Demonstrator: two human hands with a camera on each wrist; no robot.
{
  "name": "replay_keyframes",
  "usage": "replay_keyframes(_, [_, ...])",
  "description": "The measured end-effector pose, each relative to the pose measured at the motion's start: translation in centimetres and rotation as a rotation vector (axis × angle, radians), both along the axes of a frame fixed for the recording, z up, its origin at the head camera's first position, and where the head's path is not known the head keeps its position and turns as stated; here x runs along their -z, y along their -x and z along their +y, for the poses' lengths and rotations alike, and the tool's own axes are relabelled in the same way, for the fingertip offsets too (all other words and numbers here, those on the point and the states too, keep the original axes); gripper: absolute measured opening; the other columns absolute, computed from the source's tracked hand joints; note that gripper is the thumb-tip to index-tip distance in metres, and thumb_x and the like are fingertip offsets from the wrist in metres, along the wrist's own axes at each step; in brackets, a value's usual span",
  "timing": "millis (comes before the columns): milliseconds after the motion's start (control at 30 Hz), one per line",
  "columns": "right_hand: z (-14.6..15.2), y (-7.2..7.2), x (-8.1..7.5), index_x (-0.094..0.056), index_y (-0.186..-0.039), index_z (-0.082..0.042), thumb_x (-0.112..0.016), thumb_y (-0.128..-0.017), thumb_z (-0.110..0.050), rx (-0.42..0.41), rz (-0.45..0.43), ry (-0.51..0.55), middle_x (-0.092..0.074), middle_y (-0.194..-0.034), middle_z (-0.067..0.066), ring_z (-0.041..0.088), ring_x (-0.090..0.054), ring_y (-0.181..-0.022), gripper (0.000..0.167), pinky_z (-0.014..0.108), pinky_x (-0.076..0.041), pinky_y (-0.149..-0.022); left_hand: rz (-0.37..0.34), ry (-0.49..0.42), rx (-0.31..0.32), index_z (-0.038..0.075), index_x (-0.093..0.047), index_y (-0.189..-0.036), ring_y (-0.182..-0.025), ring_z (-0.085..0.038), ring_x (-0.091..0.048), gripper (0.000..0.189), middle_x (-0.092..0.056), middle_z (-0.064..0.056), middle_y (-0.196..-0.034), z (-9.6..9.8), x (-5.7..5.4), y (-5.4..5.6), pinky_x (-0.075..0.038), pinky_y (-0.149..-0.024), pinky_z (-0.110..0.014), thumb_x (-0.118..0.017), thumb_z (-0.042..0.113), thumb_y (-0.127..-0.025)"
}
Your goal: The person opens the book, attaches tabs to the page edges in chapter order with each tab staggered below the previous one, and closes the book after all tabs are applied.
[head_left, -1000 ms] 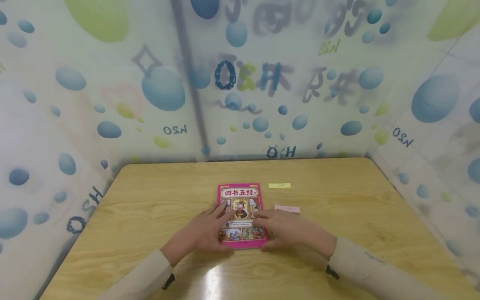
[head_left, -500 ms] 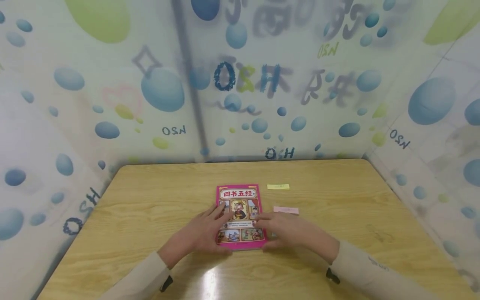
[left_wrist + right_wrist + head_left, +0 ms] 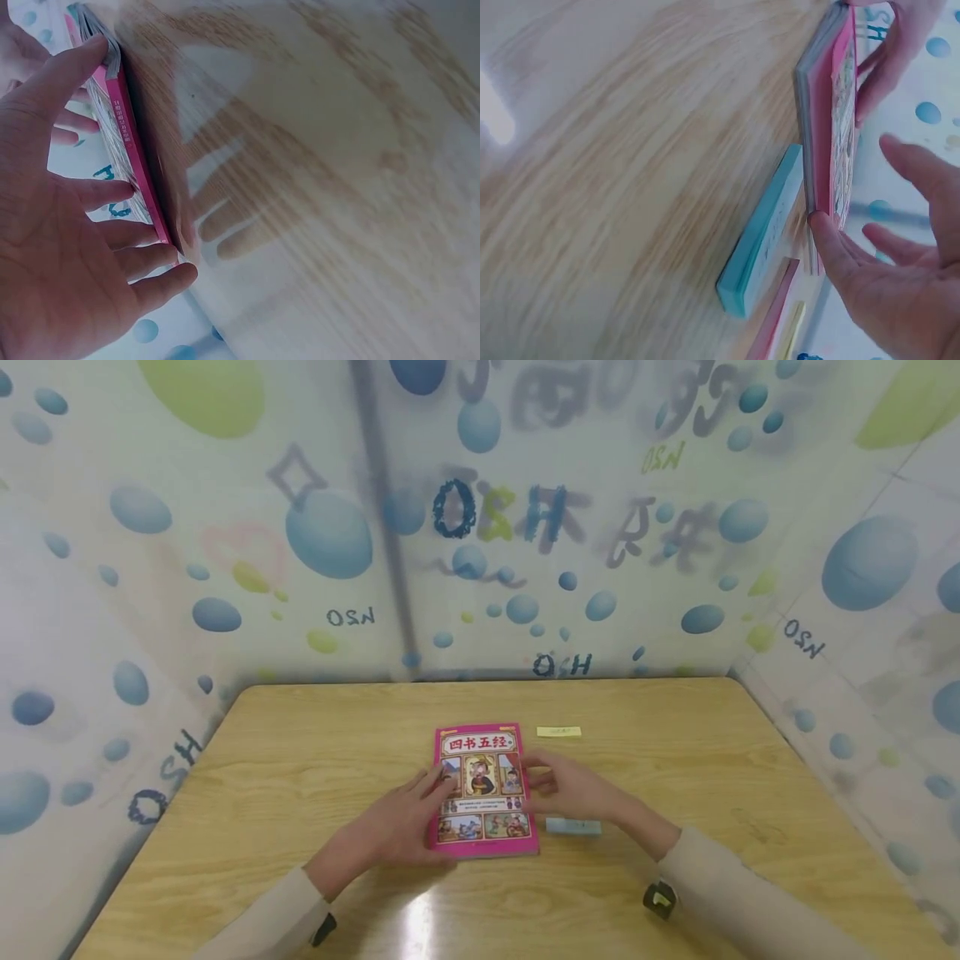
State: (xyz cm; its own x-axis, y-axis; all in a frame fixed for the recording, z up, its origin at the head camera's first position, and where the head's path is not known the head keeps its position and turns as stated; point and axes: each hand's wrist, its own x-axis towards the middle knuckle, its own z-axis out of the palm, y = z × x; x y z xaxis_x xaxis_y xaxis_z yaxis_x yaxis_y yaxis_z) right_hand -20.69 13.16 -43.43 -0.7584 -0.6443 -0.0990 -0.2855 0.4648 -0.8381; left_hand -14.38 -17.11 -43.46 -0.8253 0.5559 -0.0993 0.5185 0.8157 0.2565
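Note:
A pink-bordered book (image 3: 480, 774) with cartoon panels on its cover lies closed on the table. My left hand (image 3: 407, 822) rests along its left side, fingers spread by the spine; in the left wrist view the thumb (image 3: 71, 71) touches the lower end of the book. At the right edge is my right hand (image 3: 573, 789), and in the right wrist view one finger (image 3: 832, 244) touches the page edges while the thumb stands off the cover. A light-blue pad of sticky notes (image 3: 573, 827) lies just below the right hand.
A yellow paper strip (image 3: 558, 732) lies to the right of the book's top. The pink strip (image 3: 774, 311) shows in the right wrist view, hidden behind the right hand in the head view. Walls with bubble patterns (image 3: 521, 608) enclose the wooden table (image 3: 330, 735).
My right hand has lifted off the cover and shifted up and right to the book's right edge, uncovering the blue pad and covering the pink strip. The left hand has stayed nearly in place.

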Motion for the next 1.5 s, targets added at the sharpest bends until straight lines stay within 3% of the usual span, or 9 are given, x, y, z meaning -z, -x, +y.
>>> replay_keyframes(100, [0.0, 0.3, 0.0, -0.041, -0.147, 0.005, -0.072, -0.096, -0.011, 0.05, -0.065, 0.083, -0.051, -0.143, 0.023, 0.039, -0.056, -0.124, 0.062, 0.041, -0.052, -0.096, -0.003, 0.003, 0.0, 0.004, -0.031, -0.158, -0.142, -0.051, -0.028, 0.107, -0.022, -0.027, -0.161, 0.0, 0.0, -0.1, -0.033, -0.108, -0.063, -0.078, 0.061, -0.08])
replay_keyframes(300, [-0.2, 0.4, -0.5, -0.045, -0.147, 0.002, -0.07, -0.099, -0.026, 0.206, -0.151, 0.096, -0.06, -0.135, 0.016, 0.036, -0.055, -0.126, 0.061, 0.048, -0.049, -0.099, 0.0, 0.006, -0.011, 0.005, -0.03, -0.158, -0.141, -0.052, -0.029, 0.109, -0.021, -0.028, -0.161, -0.1, -0.2, -0.2, -0.034, -0.108, -0.063, -0.079, 0.061, -0.08])
replay_keyframes(467, [-0.4, 0.6, -0.6, -0.042, -0.148, 0.005, -0.065, -0.102, -0.023, 0.205, -0.272, 0.186, -0.066, -0.124, 0.018, 0.032, -0.066, -0.109, 0.059, 0.043, -0.054, -0.092, -0.009, 0.002, -0.027, 0.004, -0.031, -0.158, -0.142, -0.051, -0.029, 0.109, -0.021, -0.029, -0.161, -0.2, -0.5, -0.3, -0.035, -0.108, -0.062, -0.082, 0.059, -0.078])
replay_keyframes(667, [-0.4, 0.7, -1.2, -0.042, -0.148, 0.005, -0.058, -0.105, -0.016, 0.228, -0.31, 0.254, -0.068, -0.115, 0.017, 0.031, -0.069, -0.101, 0.051, 0.042, -0.057, -0.087, 0.027, 0.031, -0.025, 0.001, -0.031, -0.157, -0.141, -0.05, -0.031, 0.111, -0.024, -0.028, -0.16, -0.6, -0.8, -0.3, -0.037, -0.106, -0.062, -0.081, 0.061, -0.078])
replay_keyframes(1033, [-1.9, 0.6, -3.0, -0.045, -0.144, 0.005, -0.055, -0.107, -0.022, 0.2, -0.37, 0.401, -0.064, -0.125, 0.023, 0.037, -0.068, -0.107, 0.047, 0.05, -0.054, -0.09, 0.187, -0.019, -0.037, 0.003, -0.035, -0.156, -0.14, -0.05, -0.033, 0.103, -0.029, -0.024, -0.16, -2.5, -4.9, -1.5, -0.036, -0.104, -0.066, -0.078, 0.059, -0.081])
replay_keyframes(1500, [-4.3, 0.4, -4.6, -0.043, -0.143, 0.01, -0.042, -0.111, -0.025, 0.128, -0.461, 0.571, -0.056, -0.125, 0.026, 0.034, -0.066, -0.107, 0.047, 0.048, -0.054, -0.092, 0.375, -0.082, 0.06, 0.012, -0.037, -0.158, -0.141, -0.043, -0.036, 0.093, -0.034, -0.015, -0.16, -0.7, -8.6, -2.6, -0.041, -0.102, -0.062, -0.071, 0.061, -0.087])
